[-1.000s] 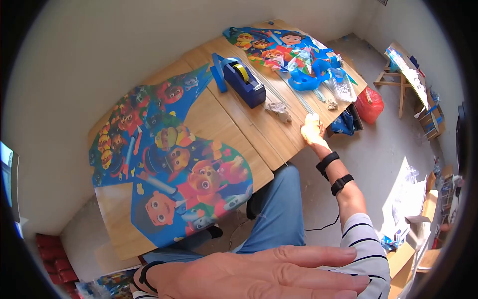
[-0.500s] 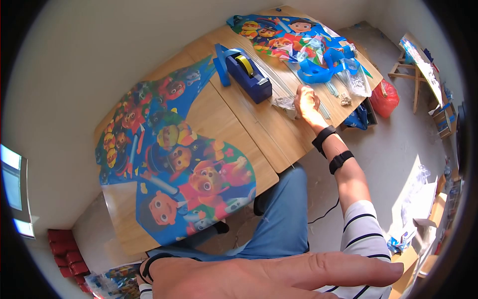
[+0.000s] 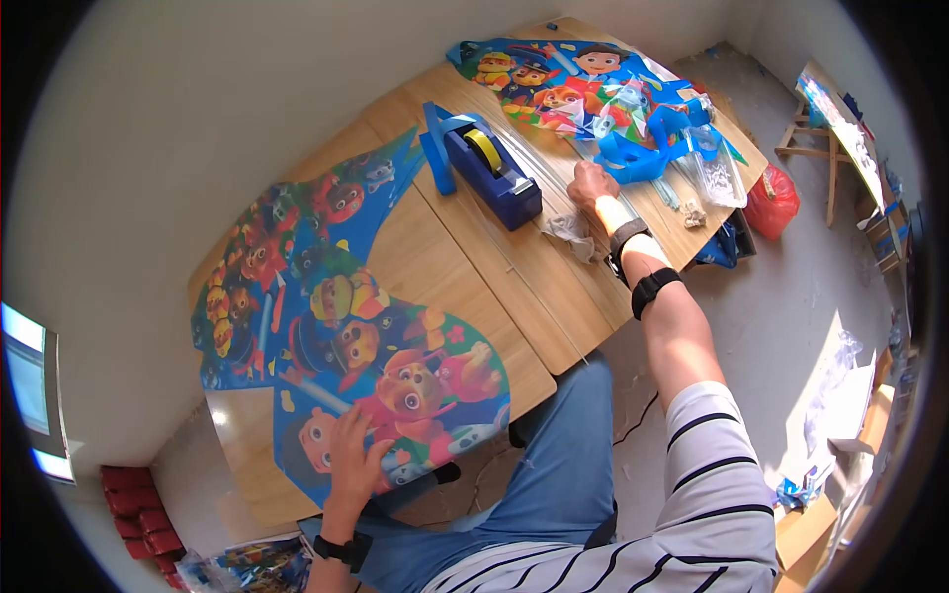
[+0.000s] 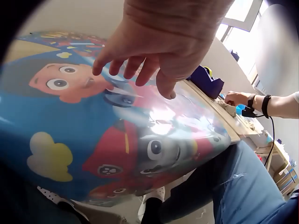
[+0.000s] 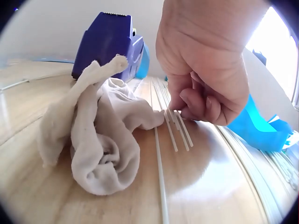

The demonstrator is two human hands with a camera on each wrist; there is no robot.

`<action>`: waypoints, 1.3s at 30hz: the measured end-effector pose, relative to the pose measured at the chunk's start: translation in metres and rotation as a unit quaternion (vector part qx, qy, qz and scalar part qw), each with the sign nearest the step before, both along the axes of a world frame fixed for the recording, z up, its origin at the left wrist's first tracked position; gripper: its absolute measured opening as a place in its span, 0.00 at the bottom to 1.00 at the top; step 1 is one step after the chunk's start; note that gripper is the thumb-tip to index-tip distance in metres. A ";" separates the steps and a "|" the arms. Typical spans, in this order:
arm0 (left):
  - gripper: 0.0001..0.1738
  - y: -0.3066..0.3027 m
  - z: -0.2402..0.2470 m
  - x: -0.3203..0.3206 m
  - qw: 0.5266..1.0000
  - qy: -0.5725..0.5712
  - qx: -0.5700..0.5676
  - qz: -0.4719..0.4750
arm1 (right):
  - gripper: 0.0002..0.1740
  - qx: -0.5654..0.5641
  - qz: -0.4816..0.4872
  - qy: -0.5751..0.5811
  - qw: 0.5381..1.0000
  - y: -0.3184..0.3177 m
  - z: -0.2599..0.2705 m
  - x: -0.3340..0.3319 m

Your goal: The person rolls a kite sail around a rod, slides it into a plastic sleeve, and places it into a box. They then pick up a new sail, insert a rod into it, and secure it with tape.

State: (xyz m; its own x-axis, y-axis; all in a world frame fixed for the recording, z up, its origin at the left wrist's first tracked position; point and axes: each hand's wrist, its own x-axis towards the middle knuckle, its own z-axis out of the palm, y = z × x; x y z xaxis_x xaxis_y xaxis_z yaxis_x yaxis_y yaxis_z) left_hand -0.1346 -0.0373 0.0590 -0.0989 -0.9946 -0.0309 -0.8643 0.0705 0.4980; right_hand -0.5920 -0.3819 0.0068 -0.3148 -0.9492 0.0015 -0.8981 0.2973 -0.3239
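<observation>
My left hand [image 3: 354, 457] is held low over the near end of a glossy sheet printed with cartoon characters [image 3: 415, 381], its fingers spread and holding nothing. In the left wrist view the fingers of this hand [image 4: 156, 51] hang above the printed face. Across the table my right hand [image 3: 593, 185] is at a bundle of thin white rods [image 5: 172, 135]. Its fingers are curled down and pinch several of them close to their ends. Beside that hand lies a crumpled off-white cloth glove [image 5: 105, 144], with a dark blue tape dispenser [image 3: 494, 178] behind it.
A second printed sheet [image 3: 598, 64] covers the table's far end. Blue ribbon [image 3: 633, 158] and a clear bag of small white pieces [image 3: 717, 178] lie right of my hand. A red bag [image 3: 771, 203] is beyond the table edge [image 3: 633, 306].
My left hand has dropped away from near the head camera to over the printed sheet. The right hand has moved from the table's near edge, past the glove, farther in to the rods.
</observation>
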 end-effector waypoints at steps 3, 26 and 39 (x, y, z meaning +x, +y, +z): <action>0.31 0.023 -0.023 0.023 0.999 -0.024 -0.016 0.021 | 0.16 -0.006 -0.010 0.001 1.000 -0.003 -0.004 -0.004; 0.46 0.082 -0.059 0.044 0.989 -0.078 -0.038 0.123 | 0.12 -0.204 0.458 -0.065 0.863 0.245 0.020 0.193; 0.17 0.093 -0.057 0.089 0.961 -0.044 -0.189 0.195 | 0.09 -0.196 0.565 0.019 0.802 0.265 -0.010 0.251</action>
